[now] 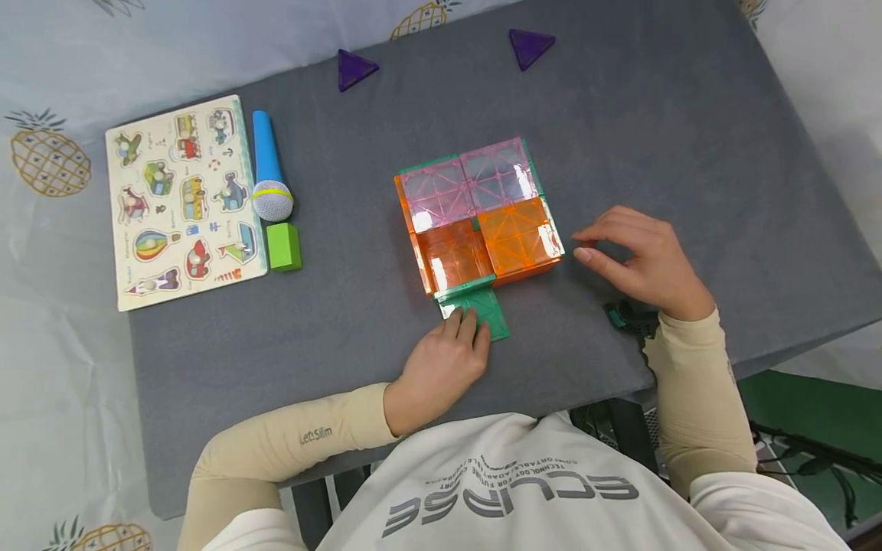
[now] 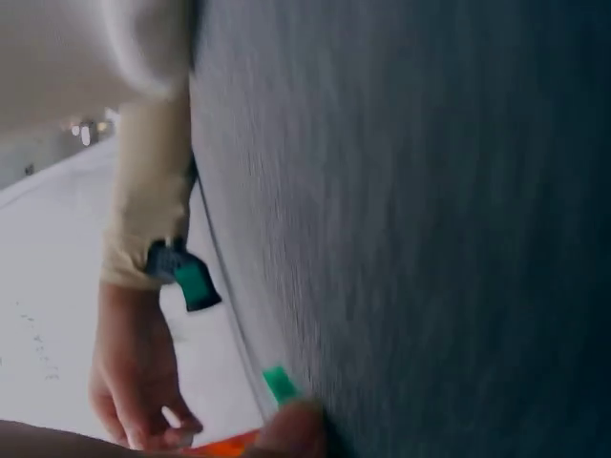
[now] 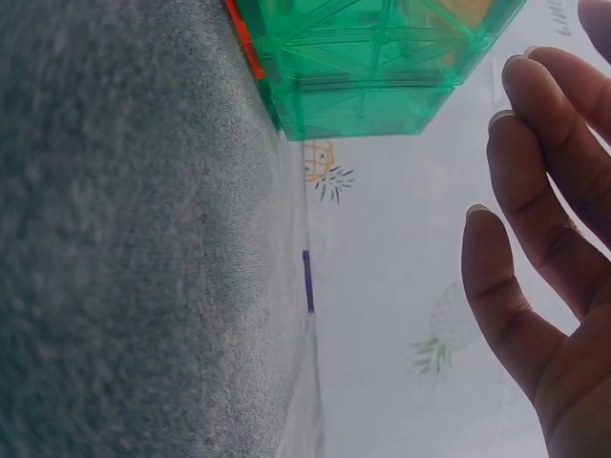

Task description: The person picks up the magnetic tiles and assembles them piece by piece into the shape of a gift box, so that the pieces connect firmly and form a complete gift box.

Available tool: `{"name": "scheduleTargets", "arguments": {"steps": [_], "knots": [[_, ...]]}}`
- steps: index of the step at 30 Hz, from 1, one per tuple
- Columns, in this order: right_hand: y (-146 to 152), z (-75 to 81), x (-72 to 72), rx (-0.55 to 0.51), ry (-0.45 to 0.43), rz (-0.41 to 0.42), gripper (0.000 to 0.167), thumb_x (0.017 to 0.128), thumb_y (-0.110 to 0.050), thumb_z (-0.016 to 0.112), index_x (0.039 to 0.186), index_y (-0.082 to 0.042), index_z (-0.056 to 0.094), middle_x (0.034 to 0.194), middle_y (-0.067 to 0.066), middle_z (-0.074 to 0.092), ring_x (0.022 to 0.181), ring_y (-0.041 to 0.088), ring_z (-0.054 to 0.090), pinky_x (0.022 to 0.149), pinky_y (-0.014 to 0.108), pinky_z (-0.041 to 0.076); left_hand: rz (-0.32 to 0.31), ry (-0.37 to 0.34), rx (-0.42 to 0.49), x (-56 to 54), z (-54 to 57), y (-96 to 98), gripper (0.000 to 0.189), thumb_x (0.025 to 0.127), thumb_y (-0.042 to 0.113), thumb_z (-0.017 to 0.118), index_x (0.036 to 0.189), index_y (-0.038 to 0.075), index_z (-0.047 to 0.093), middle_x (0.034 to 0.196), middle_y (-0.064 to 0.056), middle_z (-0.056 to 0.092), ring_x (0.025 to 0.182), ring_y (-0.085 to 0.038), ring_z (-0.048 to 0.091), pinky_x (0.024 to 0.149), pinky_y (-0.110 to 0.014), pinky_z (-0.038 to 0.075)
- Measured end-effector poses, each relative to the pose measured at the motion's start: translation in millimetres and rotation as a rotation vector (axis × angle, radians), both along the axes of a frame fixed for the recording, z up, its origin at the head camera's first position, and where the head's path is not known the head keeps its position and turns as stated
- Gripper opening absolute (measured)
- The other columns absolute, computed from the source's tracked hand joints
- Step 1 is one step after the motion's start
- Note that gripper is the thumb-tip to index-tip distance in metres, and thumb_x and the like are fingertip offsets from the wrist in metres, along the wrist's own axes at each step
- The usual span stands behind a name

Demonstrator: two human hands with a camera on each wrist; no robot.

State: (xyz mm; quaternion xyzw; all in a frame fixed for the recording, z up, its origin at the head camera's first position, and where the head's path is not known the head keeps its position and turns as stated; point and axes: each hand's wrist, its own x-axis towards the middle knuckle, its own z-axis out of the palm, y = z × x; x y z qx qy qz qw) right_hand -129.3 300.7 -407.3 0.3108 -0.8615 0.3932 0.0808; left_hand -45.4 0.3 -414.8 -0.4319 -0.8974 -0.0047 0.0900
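Note:
A box of see-through magnetic tiles (image 1: 513, 229) stands mid-table, with pink and orange tiles on top and one front-left square uncovered. A green tile (image 1: 491, 310) lies at the front of that square, beside an upright green edge. My left hand (image 1: 444, 367) rests its fingertips on this tile; in the left wrist view the thumb (image 2: 294, 427) partly hides a green corner. My right hand (image 1: 641, 256) hovers just right of the box, fingers relaxed and slightly bent, holding nothing. The box's green side (image 3: 363, 72) shows apart from those fingers in the right wrist view.
Two purple triangle tiles (image 1: 354, 70) lie toward the table's far edge. At the left are a vehicle puzzle board (image 1: 172, 260), a blue toy microphone (image 1: 267, 153) and a light green block (image 1: 284, 247). A dark strap (image 2: 186, 272) is at the right wrist.

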Motion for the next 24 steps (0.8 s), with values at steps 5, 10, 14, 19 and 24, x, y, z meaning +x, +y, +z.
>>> {"name": "scheduleTargets", "arguments": {"steps": [5,10,14,19,24], "knots": [[0.8,-0.6,0.4,0.015,-0.009,-0.003,0.023,0.09,-0.021,0.067,0.097,0.0,0.073,0.089,0.011,0.07,0.088,0.006,0.056,0.084,0.013,0.04,-0.036,0.076,-0.076,-5.1,1.2,2.4,0.02,0.089,0.006,0.062,0.105,0.008,0.074,0.102,-0.018,0.071,0.089,-0.027,0.07,0.074,-0.029,0.057],[0.9,-0.5,0.0,0.012,-0.015,-0.004,0.022,0.09,-0.02,0.067,0.098,0.0,0.073,0.089,0.011,0.07,0.089,0.004,0.056,0.084,0.013,0.04,-0.085,0.137,-0.137,-5.1,0.6,4.6,0.025,0.092,0.012,0.06,0.114,0.014,0.072,0.099,-0.019,0.072,0.083,-0.028,0.072,0.066,-0.029,0.058],[-0.2,0.8,0.2,0.01,-0.015,0.001,0.019,0.089,-0.018,0.069,0.098,-0.001,0.073,0.089,0.01,0.07,0.089,0.004,0.056,0.084,0.014,0.04,-0.096,0.165,-0.152,-3.6,-0.8,6.7,0.029,0.093,0.009,0.055,0.117,0.013,0.07,0.095,-0.021,0.072,0.078,-0.03,0.072,0.059,-0.031,0.057],[-3.7,5.0,2.1,-0.005,0.008,0.004,0.025,0.091,-0.026,0.066,0.096,-0.002,0.074,0.088,0.01,0.07,0.087,0.007,0.056,0.084,0.015,0.04,-0.074,0.178,-0.12,-2.9,3.9,7.7,0.032,0.09,0.004,0.052,0.117,0.012,0.068,0.09,-0.02,0.072,0.074,-0.032,0.071,0.056,-0.032,0.057],[-11.3,8.6,4.5,-0.059,0.051,0.03,0.039,0.094,-0.04,0.06,0.094,-0.004,0.075,0.085,0.009,0.069,0.082,0.013,0.057,0.083,0.019,0.041,-0.051,0.115,-0.022,0.4,11.9,4.7,0.021,0.087,0.008,0.061,0.105,0.008,0.072,0.089,-0.014,0.073,0.074,-0.027,0.071,0.055,-0.031,0.057]]}}
